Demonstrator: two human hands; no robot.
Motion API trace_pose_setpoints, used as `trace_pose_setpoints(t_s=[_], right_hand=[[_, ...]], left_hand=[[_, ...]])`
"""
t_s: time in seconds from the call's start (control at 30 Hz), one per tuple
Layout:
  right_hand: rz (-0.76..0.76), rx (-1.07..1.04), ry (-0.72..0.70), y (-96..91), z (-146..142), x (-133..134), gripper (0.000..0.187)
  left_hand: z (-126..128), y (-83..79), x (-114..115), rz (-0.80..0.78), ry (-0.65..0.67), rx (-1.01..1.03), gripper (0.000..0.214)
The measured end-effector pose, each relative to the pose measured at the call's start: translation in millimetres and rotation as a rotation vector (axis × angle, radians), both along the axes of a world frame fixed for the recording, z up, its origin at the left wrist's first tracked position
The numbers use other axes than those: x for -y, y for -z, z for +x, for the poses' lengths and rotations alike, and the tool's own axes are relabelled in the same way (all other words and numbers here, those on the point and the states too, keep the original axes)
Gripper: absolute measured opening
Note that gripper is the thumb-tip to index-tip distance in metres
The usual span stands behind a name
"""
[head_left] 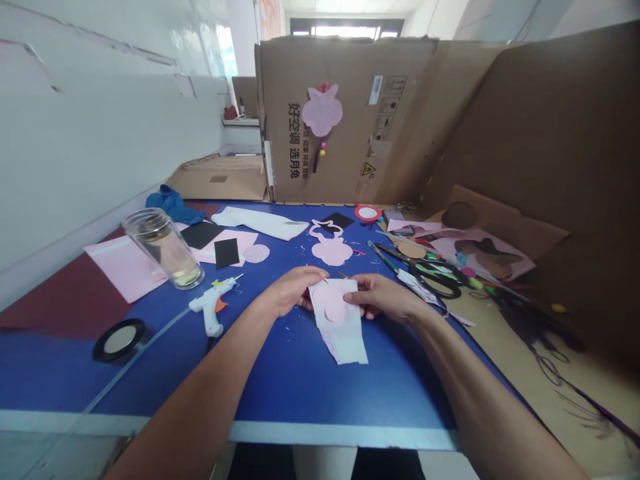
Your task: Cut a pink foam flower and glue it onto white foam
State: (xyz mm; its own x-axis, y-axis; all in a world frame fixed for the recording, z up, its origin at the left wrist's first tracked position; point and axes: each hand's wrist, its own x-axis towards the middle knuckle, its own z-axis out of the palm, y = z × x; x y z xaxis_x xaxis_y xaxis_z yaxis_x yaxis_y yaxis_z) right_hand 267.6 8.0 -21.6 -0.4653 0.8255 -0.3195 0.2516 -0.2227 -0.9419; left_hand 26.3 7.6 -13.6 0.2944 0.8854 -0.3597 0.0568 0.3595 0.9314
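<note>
Both my hands hold a pale pink fabric piece [343, 330] over the blue table [280, 380]. My left hand [293, 288] pinches its upper left edge, fingers closed. My right hand [383, 297] grips its upper right edge with thumb and fingers closed, and a small metal tip shows just above it. A round pink felt cutout [334, 307] lies on the fabric between the hands. A pink felt shape with a loop [331, 248] rests just beyond them.
A white glue gun [213, 308] and a glass jar [164, 248] stand to the left, a black tape roll [120, 339] nearer the edge. Black-handled scissors [435, 275] and craft scraps lie to the right. Cardboard walls [350, 120] ring the back and right.
</note>
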Motion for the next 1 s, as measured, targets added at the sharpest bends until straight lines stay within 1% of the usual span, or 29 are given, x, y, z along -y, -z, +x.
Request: trace_pose_setpoints(t_s=[0.17, 0.3, 0.5, 0.67, 1.0], right_hand=[[0.044, 0.098, 0.045, 6.8, -1.4, -2.6, 0.030], [0.076, 0.153, 0.060, 8.0, -2.2, -2.8, 0.022], [0.109, 0.186, 0.070, 6.0, -4.1, -0.9, 0.016], [0.138, 0.192, 0.108, 4.9, -5.2, -0.9, 0.014], [0.192, 0.253, 0.194, -0.1, -9.9, 1.8, 0.013]], left_hand=[[0.4, -10.8, 3.6, 0.041, 0.008, -0.093, 0.032], [1.6, -12.1, 4.9, 0.100, 0.017, -0.194, 0.039], [5.8, -2.3, 0.9, 0.245, -0.002, -0.344, 0.050], [4.5, 7.1, -4.4, 0.346, 0.001, -0.418, 0.052], [1.6, 11.1, -7.6, 0.473, 0.014, -0.549, 0.053]])
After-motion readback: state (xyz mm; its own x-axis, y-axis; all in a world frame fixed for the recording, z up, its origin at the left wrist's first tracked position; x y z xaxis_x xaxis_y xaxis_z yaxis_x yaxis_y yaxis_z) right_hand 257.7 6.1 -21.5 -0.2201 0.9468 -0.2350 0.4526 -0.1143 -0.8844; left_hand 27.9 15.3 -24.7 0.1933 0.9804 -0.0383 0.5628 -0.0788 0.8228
